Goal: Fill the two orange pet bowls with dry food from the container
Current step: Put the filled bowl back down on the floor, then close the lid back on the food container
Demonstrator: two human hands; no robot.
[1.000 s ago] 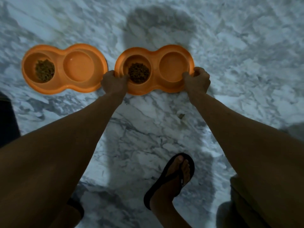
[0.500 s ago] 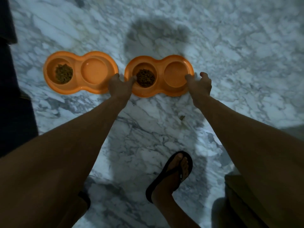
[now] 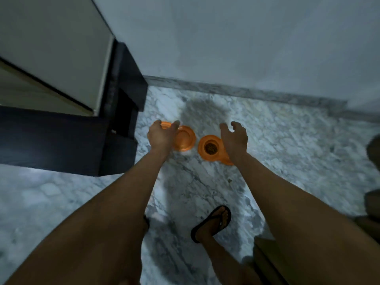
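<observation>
So both arms are stretched out over the floor, and they cover a good chunk of the bowls. The left hand [image 3: 161, 136] sits in front of the left orange bowl [image 3: 185, 138], hiding its near-left half; only the right cup shows, and it looks bare inside. Fingers are loosely spread with nothing in them, and I can't tell if they touch the rim or just hang above it. The right hand [image 3: 234, 138] is open too, fingers curled a bit, holding nothing, and it blocks the right half of the right orange bowl [image 3: 210, 148]. The cup you can see there has a dark pile of dry food [image 3: 210, 148] in the middle. The two bowls lie near each other with a small gap of floor between them.

A dark cabinet base [image 3: 61, 140] juts in from the left, just beside the left bowl, with a pale door panel [image 3: 51, 48] above it. A foot in a black flip-flop [image 3: 213, 223] stands on the floor nearer the camera, between the forearms. A small dark speck [image 3: 229, 180] lies on the floor below the right bowl.

The marble floor [image 3: 287, 145] is white with grey veins, and a matching skirting strip [image 3: 246, 92] runs along a plain light wall [image 3: 226, 38]. It's all a bit blurry and dim, and a soft shadow falls on the floor behind the bowls.
</observation>
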